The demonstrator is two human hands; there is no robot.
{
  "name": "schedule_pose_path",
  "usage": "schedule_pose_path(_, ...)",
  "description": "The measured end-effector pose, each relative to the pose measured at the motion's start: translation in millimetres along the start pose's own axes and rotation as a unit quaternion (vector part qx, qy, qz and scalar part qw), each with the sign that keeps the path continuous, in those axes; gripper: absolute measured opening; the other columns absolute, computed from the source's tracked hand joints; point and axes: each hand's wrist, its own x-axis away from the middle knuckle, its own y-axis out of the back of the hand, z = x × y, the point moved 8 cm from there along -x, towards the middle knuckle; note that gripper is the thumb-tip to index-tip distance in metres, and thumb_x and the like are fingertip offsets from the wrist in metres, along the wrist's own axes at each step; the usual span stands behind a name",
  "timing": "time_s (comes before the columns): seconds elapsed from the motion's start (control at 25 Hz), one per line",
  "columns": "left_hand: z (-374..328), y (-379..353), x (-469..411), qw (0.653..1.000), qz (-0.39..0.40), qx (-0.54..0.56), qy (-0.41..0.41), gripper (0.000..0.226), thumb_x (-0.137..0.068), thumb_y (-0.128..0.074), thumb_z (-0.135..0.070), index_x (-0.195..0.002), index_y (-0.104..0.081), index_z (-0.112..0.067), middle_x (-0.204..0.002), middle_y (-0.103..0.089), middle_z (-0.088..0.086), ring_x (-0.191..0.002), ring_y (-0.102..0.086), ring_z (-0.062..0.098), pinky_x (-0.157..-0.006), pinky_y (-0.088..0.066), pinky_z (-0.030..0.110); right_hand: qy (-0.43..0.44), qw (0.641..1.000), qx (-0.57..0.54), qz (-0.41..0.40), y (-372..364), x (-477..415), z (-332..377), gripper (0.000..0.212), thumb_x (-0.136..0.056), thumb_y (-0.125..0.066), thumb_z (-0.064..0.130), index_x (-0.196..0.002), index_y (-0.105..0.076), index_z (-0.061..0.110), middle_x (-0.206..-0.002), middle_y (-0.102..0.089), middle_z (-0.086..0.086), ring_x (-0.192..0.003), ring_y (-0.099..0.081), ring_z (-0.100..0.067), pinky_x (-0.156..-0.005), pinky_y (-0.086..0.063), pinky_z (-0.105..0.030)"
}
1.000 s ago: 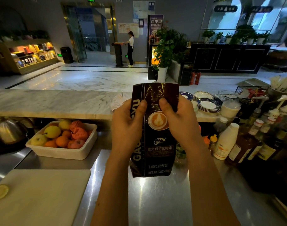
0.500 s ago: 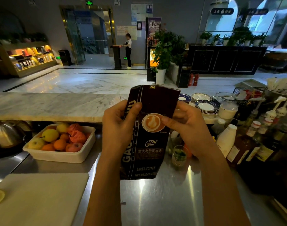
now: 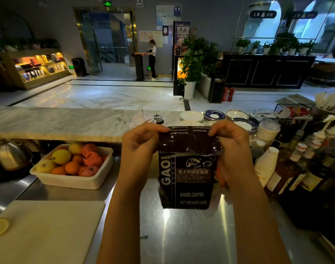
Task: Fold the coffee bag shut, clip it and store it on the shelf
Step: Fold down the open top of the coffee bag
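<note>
the left hand (image 3: 141, 147) and right hand (image 3: 233, 149) hold the coffee bag (image 3: 187, 176) upright above the steel desk (image 3: 181, 235), fingers pinched closed on its folded-over top corners.

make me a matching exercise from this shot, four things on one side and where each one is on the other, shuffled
Things:
1. coffee bag
2. fruit tub
3. cutting board
4. stacked plates

Places:
A. on the marble bar top, behind the bag
B. pinched at its top corners by the left hand and right hand
C. near left corner of the steel counter
D. on the steel counter, below the marble ledge, left of the hands

Pairs: 1-B, 2-D, 3-C, 4-A
</note>
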Motion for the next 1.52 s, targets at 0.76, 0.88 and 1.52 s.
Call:
schedule_pose_path(0.76, 12, -5, 4, 0.994, -0.096, -0.035, 0.027, 0.008, -0.081, -0.075, -0.010, -0.089, -0.073, -0.009, -0.086, -0.077, 0.009, -0.083, -0.075, 0.027, -0.077, -0.062, 0.042, -0.052, 0.996, 0.071, 0.011, -8, 7, -5, 0.023, -0.099, -0.047, 0.036, -0.110, -0.066, 0.029, -0.101, -0.073, 0.005, -0.095, -0.071, -0.017, -0.077, -0.061, -0.040)
schedule_pose_path(0.88, 17, -10, 5, 0.994, -0.102, -0.023, 0.035, 0.008, -0.082, -0.075, -0.011, -0.090, -0.073, -0.010, -0.086, -0.077, 0.007, -0.082, -0.075, 0.024, -0.074, -0.062, 0.038, 0.043, 0.967, 0.248, -0.026, -15, 6, 6, 0.018, -0.090, -0.063, 0.036, -0.094, -0.066, 0.019, -0.082, -0.070, 0.009, -0.082, -0.070, -0.009, -0.070, -0.060, -0.027)
schedule_pose_path(1.52, 2, -28, -4, 0.986, -0.123, -0.100, -0.060, 0.016, -0.090, -0.067, -0.022, -0.075, -0.069, -0.021, -0.065, -0.068, -0.008, -0.062, -0.065, 0.002, -0.059, -0.049, 0.015, 0.153, 0.951, 0.252, -0.097, -23, 12, 28, 0.009, -0.090, -0.066, 0.021, -0.085, -0.061, 0.017, -0.074, -0.062, 0.015, -0.072, -0.063, 0.005, -0.062, -0.049, -0.008)
